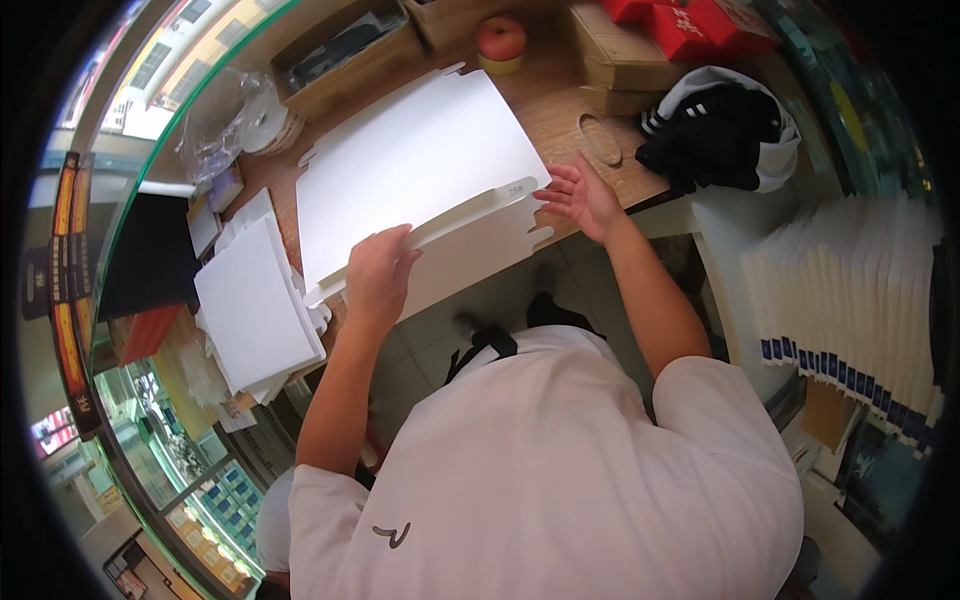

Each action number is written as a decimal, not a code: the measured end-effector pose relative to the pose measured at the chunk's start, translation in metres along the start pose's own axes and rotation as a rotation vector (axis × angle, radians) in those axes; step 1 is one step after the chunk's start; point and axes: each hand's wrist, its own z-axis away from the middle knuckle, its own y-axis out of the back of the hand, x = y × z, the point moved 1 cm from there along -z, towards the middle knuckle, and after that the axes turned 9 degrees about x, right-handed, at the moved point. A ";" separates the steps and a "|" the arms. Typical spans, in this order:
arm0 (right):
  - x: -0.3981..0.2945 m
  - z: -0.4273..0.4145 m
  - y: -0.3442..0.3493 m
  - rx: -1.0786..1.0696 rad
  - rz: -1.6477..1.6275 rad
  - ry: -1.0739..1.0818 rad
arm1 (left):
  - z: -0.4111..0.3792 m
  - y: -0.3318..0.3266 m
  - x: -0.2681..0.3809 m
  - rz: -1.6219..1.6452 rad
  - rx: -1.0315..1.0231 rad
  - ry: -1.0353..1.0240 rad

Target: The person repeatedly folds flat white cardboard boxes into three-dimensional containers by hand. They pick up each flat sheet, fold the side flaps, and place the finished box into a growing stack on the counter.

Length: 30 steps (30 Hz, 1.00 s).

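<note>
A large white cardboard sheet with cut tabs and slots (420, 161) lies on the wooden desk, its near side creased into a strip that bears handwriting. Below that strip another board layer juts over the desk's front edge. At the near edge, left of centre, my left hand (379, 274) rests with fingers bent on the cardboard; whether it grips is hidden. My right hand (581, 199) is at the right corner of the sheet, palm turned up and fingers apart, fingertips by the edge, holding nothing.
Stacked white flat boxes (259, 307) lie at left, near a tape roll (270, 131) and plastic wrap. Behind are an open carton (352, 60) and an apple (501, 39). Brown boxes (619, 49), a rubber band (598, 140) and a black-and-white garment (720, 131) are at right.
</note>
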 end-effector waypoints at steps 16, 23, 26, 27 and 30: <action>-0.086 0.053 -0.083 -0.263 0.035 0.165 | -0.024 0.099 0.038 0.166 0.033 0.155; -0.082 0.091 -0.078 -0.141 0.089 0.165 | -0.021 0.108 0.033 0.042 0.032 -0.041; -0.052 0.112 -0.061 -0.159 0.124 0.136 | -0.016 0.101 0.030 -0.132 0.104 -0.184; -0.032 0.114 -0.055 -0.093 0.091 0.112 | -0.015 0.096 0.028 -0.185 0.127 -0.222; 0.032 0.121 -0.048 -0.036 0.030 -0.051 | 0.013 0.074 0.033 -0.099 0.176 -0.042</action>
